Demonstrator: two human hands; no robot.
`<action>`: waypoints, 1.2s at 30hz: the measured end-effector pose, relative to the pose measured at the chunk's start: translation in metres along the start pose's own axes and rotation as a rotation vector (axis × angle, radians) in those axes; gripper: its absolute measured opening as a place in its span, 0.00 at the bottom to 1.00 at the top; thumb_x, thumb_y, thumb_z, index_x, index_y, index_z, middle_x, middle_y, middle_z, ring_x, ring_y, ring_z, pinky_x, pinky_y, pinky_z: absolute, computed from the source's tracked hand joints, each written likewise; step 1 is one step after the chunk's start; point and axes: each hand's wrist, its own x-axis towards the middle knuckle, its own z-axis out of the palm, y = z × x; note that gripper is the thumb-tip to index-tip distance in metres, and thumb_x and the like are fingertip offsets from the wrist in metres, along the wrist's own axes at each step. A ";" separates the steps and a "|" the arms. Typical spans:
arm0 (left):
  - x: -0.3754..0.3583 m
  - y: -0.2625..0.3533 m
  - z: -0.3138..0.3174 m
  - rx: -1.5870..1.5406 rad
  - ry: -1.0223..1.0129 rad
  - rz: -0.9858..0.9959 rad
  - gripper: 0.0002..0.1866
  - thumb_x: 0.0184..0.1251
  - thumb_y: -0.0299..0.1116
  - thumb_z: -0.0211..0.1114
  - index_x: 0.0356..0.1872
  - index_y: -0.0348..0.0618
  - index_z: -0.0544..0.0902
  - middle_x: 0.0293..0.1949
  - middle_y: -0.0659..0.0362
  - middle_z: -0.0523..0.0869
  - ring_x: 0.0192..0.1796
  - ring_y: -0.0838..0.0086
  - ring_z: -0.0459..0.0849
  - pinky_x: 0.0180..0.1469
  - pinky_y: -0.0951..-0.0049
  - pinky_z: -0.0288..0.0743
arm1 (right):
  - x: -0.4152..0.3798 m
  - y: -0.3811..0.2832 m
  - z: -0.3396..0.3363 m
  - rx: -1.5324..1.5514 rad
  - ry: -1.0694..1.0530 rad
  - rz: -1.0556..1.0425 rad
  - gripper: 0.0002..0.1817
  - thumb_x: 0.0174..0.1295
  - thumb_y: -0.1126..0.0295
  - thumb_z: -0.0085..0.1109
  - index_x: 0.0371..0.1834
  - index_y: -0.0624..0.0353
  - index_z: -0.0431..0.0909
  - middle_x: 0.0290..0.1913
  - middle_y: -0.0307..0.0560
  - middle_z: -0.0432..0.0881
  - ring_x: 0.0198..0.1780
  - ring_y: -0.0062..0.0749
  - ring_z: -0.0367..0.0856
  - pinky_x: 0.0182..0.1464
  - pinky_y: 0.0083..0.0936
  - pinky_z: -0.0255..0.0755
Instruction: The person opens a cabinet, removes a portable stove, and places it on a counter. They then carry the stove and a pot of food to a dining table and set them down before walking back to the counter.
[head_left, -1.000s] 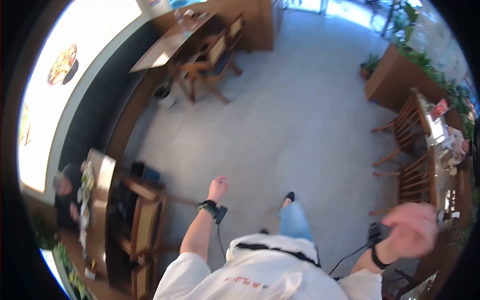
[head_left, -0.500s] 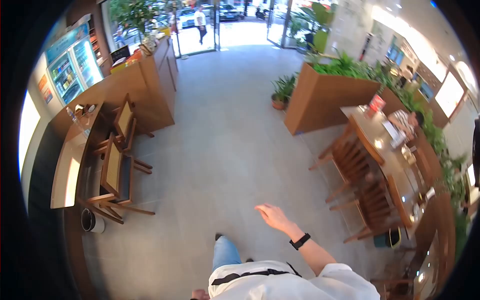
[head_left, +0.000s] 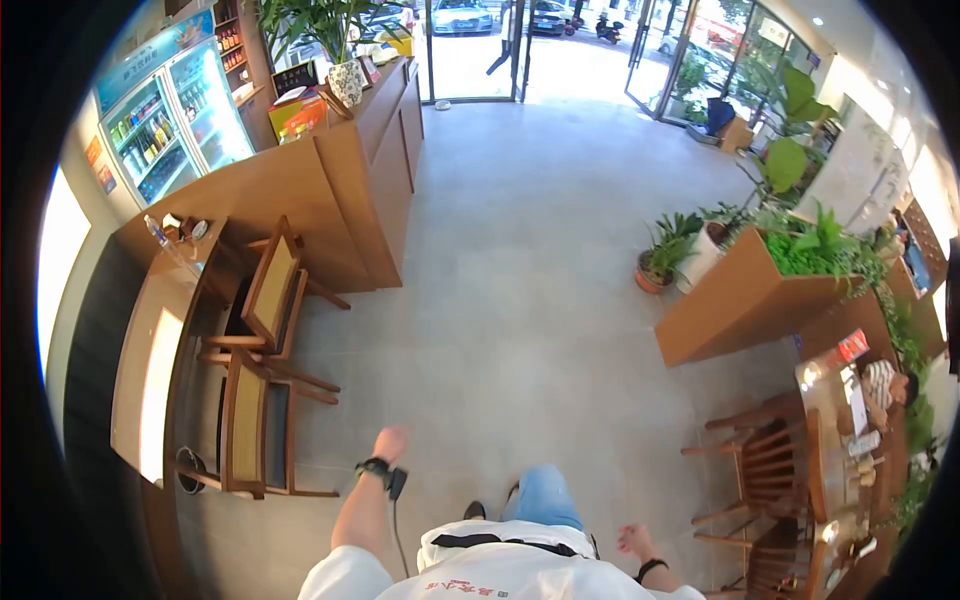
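My left hand swings forward over the grey floor. A dark band with a small black box and a cable is strapped at its wrist; the fingers are blurred and foreshortened. Low beside my hip hangs my right hand, its fingers loosely bent and slightly apart, with nothing seen in them. A black wristband is on that wrist. Neither hand touches anything. Below me are my white shirt and one leg in blue jeans.
Wooden chairs and a long table line the left, before a counter and a drinks fridge. At right are slatted chairs, a seated person and a wooden planter. Glass doors stand ahead.
I have moved forward and the view has turned right. My left hand has swung forward into sight; my right hand has dropped back toward my hip. The other leg is now forward.
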 end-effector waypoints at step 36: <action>1.077 0.743 0.036 -0.150 -0.260 0.319 0.17 0.58 0.36 0.55 0.48 0.41 0.77 0.27 0.56 0.83 0.27 0.70 0.79 0.32 0.69 0.73 | 0.604 -0.882 -0.146 0.136 0.130 0.083 0.16 0.58 0.62 0.53 0.42 0.63 0.71 0.27 0.53 0.76 0.23 0.33 0.74 0.23 0.29 0.69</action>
